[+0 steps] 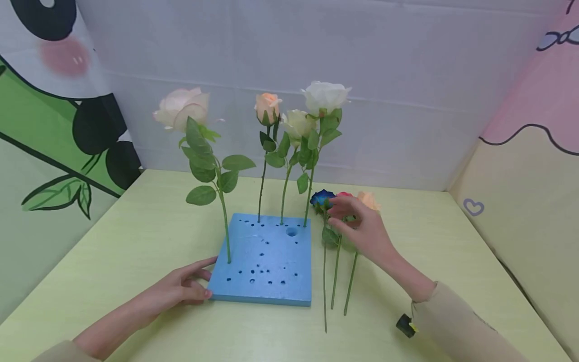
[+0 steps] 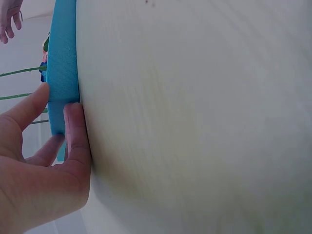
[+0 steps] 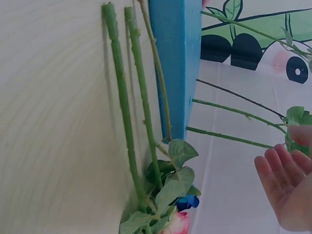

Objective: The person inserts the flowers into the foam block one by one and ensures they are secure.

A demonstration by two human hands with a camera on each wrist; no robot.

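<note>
On the pale green bench [image 1: 135,236], flat in the middle, a blue foam block [image 1: 267,264] full of small holes. Four tall roses standing straight up in it: a pale pink rose [image 1: 182,108] near the left edge, then a peach rose [image 1: 268,107], a cream rose [image 1: 297,123] and a white rose [image 1: 325,96] along the back.

Just right of the block, three more roses lying flat side by side: a blue rose [image 1: 322,197], a red rose [image 1: 344,195] and an orange rose [image 1: 368,200]. Heads pointing away toward the back wall, cut ends of the long stems [image 3: 122,97] pointing back toward the person, long way running front to back beside the block's right edge.

Left hand [image 1: 181,289] resting on the bench, fingers [image 2: 75,131] nearly straight and pressed against the block's near left corner, gripping nothing. Right hand [image 1: 362,229] spread loosely above the three lying heads, fingertips close to the blue and red ones, holding nothing yet; hard to tell whether touching.

Possible trouble, only a guess: picking up near the soft head could squash petals or let the long stem swing and knock the standing roses. Grabbing all three at once could tangle the leaves. With a weak press from the left hand, the light block could slide or tip.
</note>
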